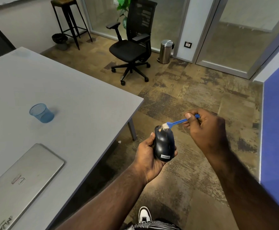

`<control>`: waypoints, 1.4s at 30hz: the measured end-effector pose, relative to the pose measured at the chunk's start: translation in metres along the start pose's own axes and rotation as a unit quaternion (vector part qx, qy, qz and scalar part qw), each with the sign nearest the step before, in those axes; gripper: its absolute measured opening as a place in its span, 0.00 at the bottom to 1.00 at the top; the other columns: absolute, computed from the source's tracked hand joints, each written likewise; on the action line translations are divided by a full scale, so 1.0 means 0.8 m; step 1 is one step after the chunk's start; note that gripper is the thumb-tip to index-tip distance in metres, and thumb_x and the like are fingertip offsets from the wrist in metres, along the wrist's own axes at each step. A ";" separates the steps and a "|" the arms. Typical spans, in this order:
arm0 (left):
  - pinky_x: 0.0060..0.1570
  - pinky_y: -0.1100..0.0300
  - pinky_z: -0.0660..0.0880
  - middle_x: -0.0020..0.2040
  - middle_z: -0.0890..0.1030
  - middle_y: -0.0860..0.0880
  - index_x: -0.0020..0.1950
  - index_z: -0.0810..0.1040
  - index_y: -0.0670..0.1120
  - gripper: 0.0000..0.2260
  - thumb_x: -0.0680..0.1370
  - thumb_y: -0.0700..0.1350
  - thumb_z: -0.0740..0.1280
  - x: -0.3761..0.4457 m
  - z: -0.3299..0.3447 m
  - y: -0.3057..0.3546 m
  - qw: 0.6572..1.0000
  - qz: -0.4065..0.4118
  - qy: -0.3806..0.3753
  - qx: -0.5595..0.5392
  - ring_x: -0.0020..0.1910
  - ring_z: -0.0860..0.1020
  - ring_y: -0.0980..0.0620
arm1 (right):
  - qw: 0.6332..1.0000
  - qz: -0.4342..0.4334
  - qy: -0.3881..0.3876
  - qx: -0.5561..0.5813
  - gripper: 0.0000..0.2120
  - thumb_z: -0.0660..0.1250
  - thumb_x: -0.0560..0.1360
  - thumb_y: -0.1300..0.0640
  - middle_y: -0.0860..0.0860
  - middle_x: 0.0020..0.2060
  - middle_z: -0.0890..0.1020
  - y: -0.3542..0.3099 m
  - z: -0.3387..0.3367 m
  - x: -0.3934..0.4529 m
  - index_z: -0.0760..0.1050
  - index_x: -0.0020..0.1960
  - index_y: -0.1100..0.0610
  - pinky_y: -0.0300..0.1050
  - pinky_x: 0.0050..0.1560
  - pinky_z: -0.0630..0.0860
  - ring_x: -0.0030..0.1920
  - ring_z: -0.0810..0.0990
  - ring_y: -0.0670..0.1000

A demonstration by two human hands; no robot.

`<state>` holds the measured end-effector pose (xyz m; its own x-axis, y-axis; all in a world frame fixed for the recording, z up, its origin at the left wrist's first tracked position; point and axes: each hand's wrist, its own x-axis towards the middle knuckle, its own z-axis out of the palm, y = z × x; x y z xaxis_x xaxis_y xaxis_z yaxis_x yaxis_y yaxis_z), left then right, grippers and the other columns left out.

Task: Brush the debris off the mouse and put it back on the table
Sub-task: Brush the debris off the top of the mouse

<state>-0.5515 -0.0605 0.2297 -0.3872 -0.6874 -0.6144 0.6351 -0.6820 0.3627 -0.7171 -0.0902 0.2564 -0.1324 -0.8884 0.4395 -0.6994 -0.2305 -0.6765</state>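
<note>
Mouse (164, 143) sits cradled in the left hand (148, 156), fingers curled round it, off the table (69, 90) edge over the floor, long axis pointing away. Right hand (205, 128) pinches the brush (177, 122), bristles touching the mouse's far end where crumbs remain, so I'd guess sweeping's next.

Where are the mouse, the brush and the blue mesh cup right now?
mouse (164, 144): head view, middle of its dark top shell.
brush (177, 122): head view, blue handle between bristles and fingers.
blue mesh cup (41, 113): head view, its side wall.
</note>
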 end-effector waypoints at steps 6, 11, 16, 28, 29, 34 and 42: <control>0.43 0.50 0.79 0.51 0.79 0.38 0.66 0.74 0.38 0.24 0.82 0.55 0.53 -0.004 0.000 -0.001 1.000 -0.008 0.009 0.008 0.43 0.79 0.43 | 0.998 0.051 0.020 0.041 0.08 0.65 0.78 0.52 0.45 0.36 0.85 0.011 -0.004 0.005 0.82 0.52 0.53 0.53 0.39 0.84 0.37 0.86 0.48; 0.45 0.49 0.78 0.50 0.79 0.39 0.66 0.74 0.40 0.23 0.83 0.55 0.53 -0.004 0.001 -0.002 1.000 -0.003 0.009 0.015 0.42 0.79 0.43 | 0.993 0.025 -0.052 0.099 0.08 0.64 0.77 0.48 0.42 0.33 0.84 0.001 -0.001 -0.007 0.81 0.48 0.48 0.44 0.36 0.84 0.35 0.85 0.42; 0.41 0.51 0.80 0.49 0.79 0.38 0.68 0.72 0.37 0.24 0.83 0.54 0.52 -0.005 0.004 -0.006 1.000 -0.013 0.004 0.023 0.42 0.79 0.42 | 0.998 0.055 -0.008 -0.021 0.06 0.66 0.79 0.57 0.45 0.32 0.82 0.012 0.003 0.005 0.82 0.50 0.54 0.46 0.39 0.83 0.37 0.86 0.47; 0.43 0.49 0.79 0.51 0.78 0.37 0.69 0.71 0.38 0.24 0.83 0.54 0.53 -0.008 0.005 -0.006 1.000 -0.015 0.001 0.024 0.42 0.79 0.41 | 0.997 0.044 -0.029 -0.048 0.05 0.66 0.79 0.56 0.48 0.34 0.85 0.006 0.000 0.011 0.81 0.49 0.54 0.52 0.38 0.83 0.36 0.85 0.48; 0.43 0.49 0.79 0.52 0.78 0.37 0.69 0.71 0.38 0.24 0.82 0.54 0.53 -0.008 0.006 -0.006 1.000 -0.015 0.000 0.025 0.42 0.79 0.41 | 0.998 0.041 -0.020 -0.037 0.05 0.66 0.79 0.56 0.46 0.33 0.84 0.005 -0.002 0.012 0.81 0.49 0.53 0.50 0.38 0.83 0.36 0.85 0.45; 0.43 0.49 0.79 0.52 0.79 0.38 0.68 0.72 0.40 0.22 0.82 0.54 0.54 -0.006 0.005 -0.002 1.000 -0.008 0.004 0.023 0.42 0.79 0.41 | 0.996 -0.027 -0.084 0.027 0.05 0.67 0.79 0.56 0.39 0.34 0.82 -0.006 -0.007 0.007 0.81 0.50 0.51 0.48 0.38 0.83 0.37 0.84 0.39; 0.43 0.49 0.79 0.49 0.80 0.38 0.66 0.74 0.40 0.22 0.83 0.54 0.54 -0.005 0.002 -0.006 1.000 -0.007 -0.001 0.029 0.42 0.80 0.41 | 0.994 -0.041 -0.096 0.023 0.04 0.67 0.79 0.58 0.42 0.33 0.83 -0.009 -0.014 0.013 0.81 0.48 0.53 0.40 0.35 0.79 0.39 0.83 0.37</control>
<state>-0.5542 -0.0546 0.2317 -0.3971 -0.6775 -0.6191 0.5891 -0.7054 0.3941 -0.7213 -0.0931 0.2722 0.0628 -0.9245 0.3759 -0.6696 -0.3183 -0.6711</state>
